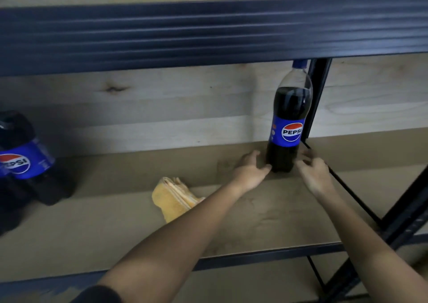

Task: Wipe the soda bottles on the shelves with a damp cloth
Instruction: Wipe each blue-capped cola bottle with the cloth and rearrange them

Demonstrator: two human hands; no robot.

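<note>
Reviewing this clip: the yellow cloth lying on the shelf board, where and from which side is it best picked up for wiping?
Probably at the stacked folded edges of the yellow cloth, at its far upper end, coming from above with the left hand, which is nearer. The layers there fan out and stand off the shelf board, giving fingers something to pinch; the rest lies flat. Both hands are now at the upright Pepsi bottle.

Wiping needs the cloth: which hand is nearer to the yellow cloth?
Left. The left hand touches the bottle just right of the cloth; the right hand lies beyond the bottle.
</note>
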